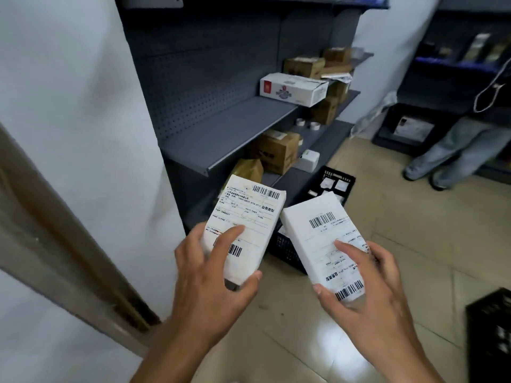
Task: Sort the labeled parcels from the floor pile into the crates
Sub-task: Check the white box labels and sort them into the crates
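My left hand (210, 272) grips a white parcel (249, 214) with a printed shipping label and barcodes, thumb on the label. My right hand (359, 286) grips a second white labelled parcel (318, 225), thumb on top. Both parcels are held up side by side, almost touching, above the floor. Behind and below them stands a black crate (336, 183) with a few small white parcels inside; the parcels in my hands hide much of it.
A grey metal shelf unit (226, 125) holding cardboard boxes and a white carton (293, 88) stands at centre-left. Another black crate (489, 335) is at the lower right edge. A person's legs (453, 150) stand at the far right near a dark shelf. A door frame (55, 230) is on the left.
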{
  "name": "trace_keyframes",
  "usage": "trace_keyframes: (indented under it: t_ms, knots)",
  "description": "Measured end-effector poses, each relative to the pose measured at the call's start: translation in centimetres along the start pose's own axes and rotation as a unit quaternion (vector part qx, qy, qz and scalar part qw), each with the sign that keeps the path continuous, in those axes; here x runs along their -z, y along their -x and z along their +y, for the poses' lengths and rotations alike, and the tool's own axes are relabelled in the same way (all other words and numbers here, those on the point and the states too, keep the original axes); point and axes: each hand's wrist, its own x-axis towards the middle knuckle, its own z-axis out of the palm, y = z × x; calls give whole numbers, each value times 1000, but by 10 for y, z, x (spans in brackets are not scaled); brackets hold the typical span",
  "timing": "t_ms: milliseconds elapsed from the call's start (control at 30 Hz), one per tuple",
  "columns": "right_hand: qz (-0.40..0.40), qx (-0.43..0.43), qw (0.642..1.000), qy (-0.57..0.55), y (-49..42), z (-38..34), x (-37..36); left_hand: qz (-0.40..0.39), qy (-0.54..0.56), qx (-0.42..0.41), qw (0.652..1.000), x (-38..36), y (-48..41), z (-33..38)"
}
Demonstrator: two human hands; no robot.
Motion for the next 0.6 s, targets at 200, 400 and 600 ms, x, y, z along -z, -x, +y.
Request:
trace_keyframes:
  t_ms: [200, 400, 600]
  knots:
    - [34, -30, 998, 39, -72, 7, -16, -18, 30, -45, 998, -27, -98, -12]
    - [75, -70, 994, 50, -122, 25, -46, -41, 53, -77, 995, -68, -182, -21]
    - [117, -114, 984, 75, -177, 79, -37, -71, 51, -94, 992, -135, -246, -2]
